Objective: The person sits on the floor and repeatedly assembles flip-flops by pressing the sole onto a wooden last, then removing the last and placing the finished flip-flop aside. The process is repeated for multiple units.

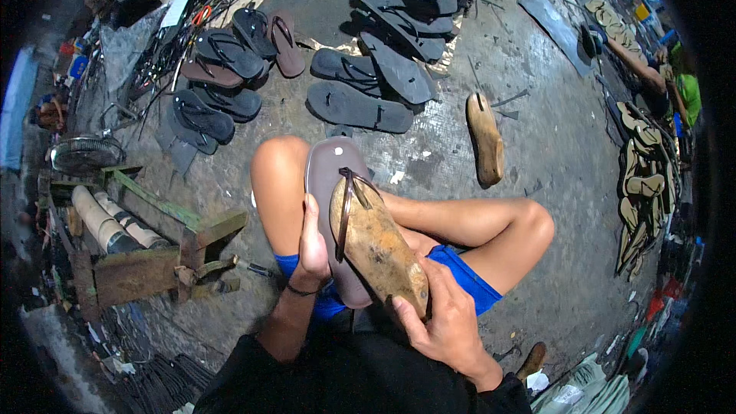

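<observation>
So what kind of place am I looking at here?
Most likely a small sandal-making workshop. Finished dark flip-flops lie in rows on the concrete floor, a spare wooden last sits nearby, and cut soles are stacked at the right.

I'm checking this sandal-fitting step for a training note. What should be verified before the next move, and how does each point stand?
1. Left hand holds the brown sandal sole at its edge: ok.
2. Right hand grips the heel end of the wooden last: ok.
3. Strap lies over the last's front: ok.
4. Last seated flat on the sole: cannot tell.
5. Toe post anchored in the sole: cannot tell.
6. Spare wooden last lies on the floor ahead: ok.
</observation>
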`<state>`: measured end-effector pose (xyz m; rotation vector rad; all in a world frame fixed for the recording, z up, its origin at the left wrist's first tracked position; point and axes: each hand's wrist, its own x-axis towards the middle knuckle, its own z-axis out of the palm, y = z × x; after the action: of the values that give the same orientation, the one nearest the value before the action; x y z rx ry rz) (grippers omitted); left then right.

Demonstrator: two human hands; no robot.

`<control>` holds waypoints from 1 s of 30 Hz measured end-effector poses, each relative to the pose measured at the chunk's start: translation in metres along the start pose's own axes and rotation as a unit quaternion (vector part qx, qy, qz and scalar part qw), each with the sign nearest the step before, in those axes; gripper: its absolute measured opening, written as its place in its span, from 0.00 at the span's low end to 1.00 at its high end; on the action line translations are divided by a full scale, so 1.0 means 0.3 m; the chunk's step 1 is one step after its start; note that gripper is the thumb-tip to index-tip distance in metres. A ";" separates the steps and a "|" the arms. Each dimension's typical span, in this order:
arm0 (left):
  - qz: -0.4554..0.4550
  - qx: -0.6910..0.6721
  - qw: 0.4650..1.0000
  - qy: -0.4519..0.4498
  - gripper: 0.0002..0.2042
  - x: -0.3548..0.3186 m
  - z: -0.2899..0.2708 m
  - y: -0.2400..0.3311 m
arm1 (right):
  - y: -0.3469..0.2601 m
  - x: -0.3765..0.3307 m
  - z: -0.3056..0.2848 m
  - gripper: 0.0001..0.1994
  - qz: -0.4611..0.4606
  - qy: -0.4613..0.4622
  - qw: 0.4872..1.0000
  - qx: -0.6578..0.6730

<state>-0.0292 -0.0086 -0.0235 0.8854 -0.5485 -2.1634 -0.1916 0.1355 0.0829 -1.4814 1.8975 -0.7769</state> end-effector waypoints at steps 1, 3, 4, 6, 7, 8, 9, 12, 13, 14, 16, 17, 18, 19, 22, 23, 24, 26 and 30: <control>-0.025 -0.030 0.999 -0.037 0.37 -0.004 0.003 0.013 | 0.003 0.008 -0.013 0.30 0.001 -0.003 1.000 0.007; -0.021 -0.004 1.000 -0.006 0.39 -0.016 -0.006 0.003 | 0.006 0.013 -0.029 0.30 0.001 -0.011 1.000 0.005; -0.019 0.010 1.000 0.006 0.40 -0.019 -0.010 -0.004 | 0.006 0.013 -0.031 0.30 0.001 -0.012 1.000 0.003; -0.012 -0.068 0.996 0.048 0.41 -0.034 -0.010 -0.067 | -0.004 0.005 0.006 0.29 -0.002 0.017 1.000 0.018; -0.010 -0.108 0.992 0.067 0.42 -0.036 -0.010 -0.108 | -0.016 0.007 0.017 0.29 -0.003 0.024 1.000 0.010; 0.010 -0.089 0.993 0.080 0.45 -0.036 -0.014 -0.139 | -0.024 0.009 0.030 0.29 -0.004 0.029 1.000 0.005; 0.013 -0.076 0.994 0.076 0.46 -0.051 -0.015 -0.159 | -0.016 0.027 0.057 0.29 -0.028 0.050 0.998 0.005; 0.008 -0.075 0.996 0.038 0.49 -0.055 -0.021 -0.156 | -0.011 0.073 0.119 0.29 -0.033 0.067 0.997 0.026; 0.008 -0.079 0.997 0.022 0.49 -0.053 -0.029 -0.146 | -0.010 0.080 0.154 0.29 -0.045 0.086 0.995 0.020; 0.007 -0.080 0.997 0.021 0.50 -0.049 -0.043 -0.145 | -0.007 0.085 0.183 0.29 -0.046 0.099 0.994 0.024; 0.006 -0.083 0.996 0.019 0.50 -0.034 -0.080 -0.158 | 0.001 0.094 0.227 0.29 -0.048 0.125 0.991 0.032; 0.016 -0.093 0.996 0.004 0.50 -0.029 -0.092 -0.161 | -0.002 0.098 0.242 0.29 -0.046 0.134 0.989 0.032; 0.007 -0.123 0.992 0.006 0.50 -0.024 -0.107 -0.166 | -0.003 0.102 0.255 0.29 -0.047 0.140 0.989 0.034; -0.005 -0.153 0.988 0.006 0.51 -0.015 -0.104 -0.162 | -0.005 0.105 0.262 0.29 -0.046 0.147 0.987 0.034; -0.002 -0.157 0.987 0.042 0.49 0.000 -0.078 -0.159 | 0.001 0.108 0.282 0.30 -0.042 0.167 0.984 0.035; 0.021 -0.118 0.992 0.048 0.47 0.002 -0.073 -0.160 | 0.003 0.109 0.276 0.30 -0.047 0.171 0.983 0.040; 0.045 -0.079 0.994 0.055 0.45 0.004 -0.067 -0.162 | 0.005 0.114 0.267 0.31 -0.052 0.175 0.982 0.045; 0.074 -0.001 0.995 0.067 0.41 0.012 -0.057 -0.157 | -0.008 0.122 0.224 0.31 -0.071 0.188 0.978 0.053; 0.110 0.139 0.984 -0.008 0.36 0.085 0.081 -0.020 | 0.020 0.205 0.173 0.31 -0.106 0.250 0.963 -0.004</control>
<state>-0.0625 -0.0213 -0.0216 0.9079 -0.9291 -1.9222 -0.1681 0.0726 0.0383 -1.6210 2.1123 -1.3488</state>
